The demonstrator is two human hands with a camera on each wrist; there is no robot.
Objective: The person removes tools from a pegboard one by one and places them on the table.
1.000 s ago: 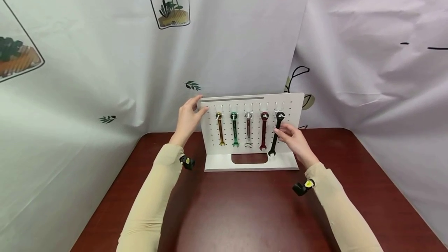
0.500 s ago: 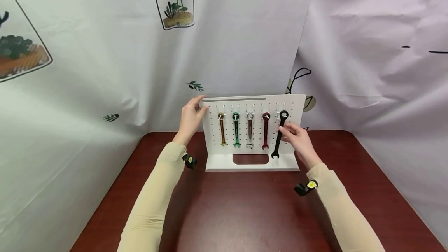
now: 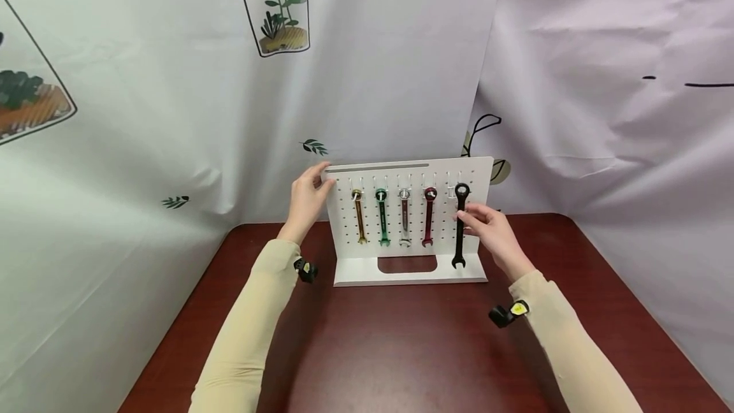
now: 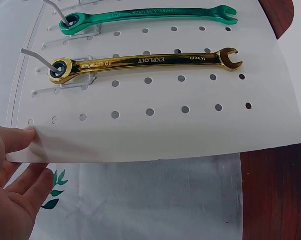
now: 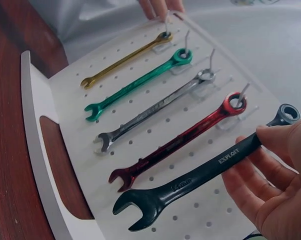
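A white pegboard stand [image 3: 367, 266] stands upright at the back of the table. My left hand [image 3: 306, 201] pinches its upper left corner, thumb in front and fingers behind, as the left wrist view shows. In my right hand [image 3: 492, 234] is a black combination wrench [image 5: 190, 182], pinched between thumb and fingers near its ring end. It hangs almost vertically in front of the board, ring end up and off the hook. From pegs beside it hang a red wrench [image 5: 178, 142], a silver wrench [image 5: 153, 109], a green wrench [image 5: 140, 85] and a gold wrench [image 4: 145, 62].
The dark red table [image 3: 395, 343] spreads out in front of the stand. A white printed cloth [image 3: 401, 62] hangs close behind it. The stand's base has a cut-out slot, and bent wire hooks stick out from the board.
The black wrench has come off its hook toward me and swung from slanted to nearly upright in my right hand. My left hand keeps its hold on the board's corner.
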